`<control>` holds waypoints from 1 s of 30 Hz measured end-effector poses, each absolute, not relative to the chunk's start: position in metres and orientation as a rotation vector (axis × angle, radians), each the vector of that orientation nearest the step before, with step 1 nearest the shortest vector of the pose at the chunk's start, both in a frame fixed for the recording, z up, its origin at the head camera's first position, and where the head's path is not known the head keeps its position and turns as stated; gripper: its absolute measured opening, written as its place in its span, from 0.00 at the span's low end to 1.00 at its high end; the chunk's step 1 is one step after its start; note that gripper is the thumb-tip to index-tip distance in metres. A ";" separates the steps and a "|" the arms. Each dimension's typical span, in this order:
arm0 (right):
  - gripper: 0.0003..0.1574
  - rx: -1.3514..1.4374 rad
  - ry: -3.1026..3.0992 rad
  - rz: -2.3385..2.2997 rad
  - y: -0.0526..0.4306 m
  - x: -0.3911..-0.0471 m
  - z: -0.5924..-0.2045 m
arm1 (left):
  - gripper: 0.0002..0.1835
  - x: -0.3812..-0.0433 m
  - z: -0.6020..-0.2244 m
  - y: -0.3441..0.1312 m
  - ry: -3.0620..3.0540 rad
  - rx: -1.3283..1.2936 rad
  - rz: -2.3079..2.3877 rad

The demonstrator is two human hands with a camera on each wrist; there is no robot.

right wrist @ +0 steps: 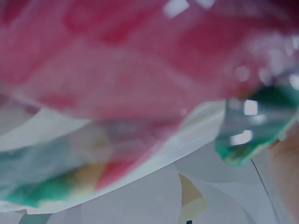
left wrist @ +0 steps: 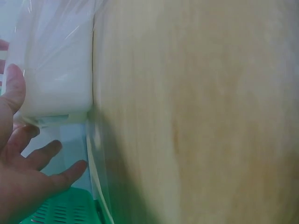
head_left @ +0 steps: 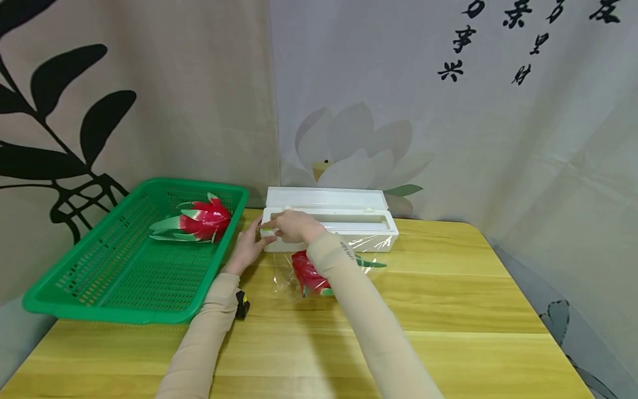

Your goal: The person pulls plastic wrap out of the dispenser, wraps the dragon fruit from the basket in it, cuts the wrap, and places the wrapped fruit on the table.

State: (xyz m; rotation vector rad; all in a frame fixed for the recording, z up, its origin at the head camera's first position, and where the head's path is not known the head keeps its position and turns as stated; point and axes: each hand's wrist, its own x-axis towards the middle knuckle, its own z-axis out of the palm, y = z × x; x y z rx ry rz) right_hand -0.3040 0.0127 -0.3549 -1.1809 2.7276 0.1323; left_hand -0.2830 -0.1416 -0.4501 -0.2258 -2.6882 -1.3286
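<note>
Left hand (head_left: 247,246) spreading fingers wide, thumb touching end of white box (head_left: 366,234). Right hand (head_left: 295,226) touching box's left front corner, fingers bending; cannot tell if grip is pinching anything. Box sitting on bench (head_left: 423,293), lid (head_left: 326,198) standing open. Red fruit (head_left: 306,270) lying in clear wrap (head_left: 283,277) before box, partly hiding under right arm.

Left of the left hand (head_left: 246,247), a red fruit (head_left: 206,220) with pale-green tips lies in a green perforated basket (head_left: 112,317); just this side of the right hand (head_left: 295,226), a red-and-green fruit (head_left: 309,271) shows through clear film. The box (head_left: 344,212) at both hands is white, the table (head_left: 448,310) beneath yellow, wood-grained; beyond, black leaves (head_left: 65,75) and characters (head_left: 517,14) mark pale cloth (head_left: 548,138).
</note>
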 end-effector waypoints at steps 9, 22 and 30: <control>0.28 -1.164 2.717 0.129 0.018 -0.307 -0.357 | 0.37 -0.283 -0.452 -0.143 -2.766 -0.187 -1.281; 0.29 -1.056 2.699 0.041 0.037 -0.307 -0.352 | 0.36 -0.284 -0.450 -0.141 -2.794 -0.182 -1.287; 0.26 -1.072 2.749 -0.031 0.067 -0.314 -0.354 | 0.37 -0.284 -0.448 -0.143 -2.822 -0.157 -1.282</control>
